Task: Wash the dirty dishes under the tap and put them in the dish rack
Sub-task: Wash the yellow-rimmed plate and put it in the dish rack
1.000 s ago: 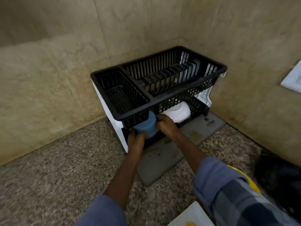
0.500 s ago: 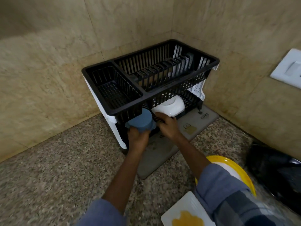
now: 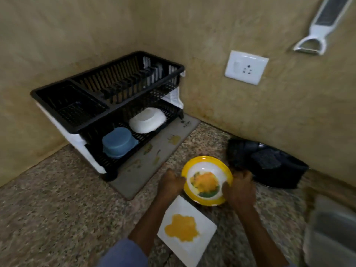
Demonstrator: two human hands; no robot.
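A yellow-rimmed bowl point(image 3: 207, 181) smeared with orange and green food sits on the granite counter. My left hand point(image 3: 170, 183) grips its left rim and my right hand point(image 3: 238, 188) grips its right rim. In front of it lies a square white plate point(image 3: 186, 229) with an orange stain. The black two-tier dish rack point(image 3: 107, 97) stands in the corner. On its lower shelf a blue bowl point(image 3: 118, 142) and a white bowl point(image 3: 147, 120) rest upside down.
A grey drying mat point(image 3: 154, 151) lies under the rack. A black tray with a dark scrub pad point(image 3: 266, 160) sits against the right wall. The steel sink edge point(image 3: 331, 232) shows at far right. A wall socket point(image 3: 246, 67) and a hanging grater point(image 3: 323, 26) are above.
Both hands let go of the blue bowl, left on the rack's lower shelf, and pulled back to the yellow-rimmed bowl. The view swung right and down.
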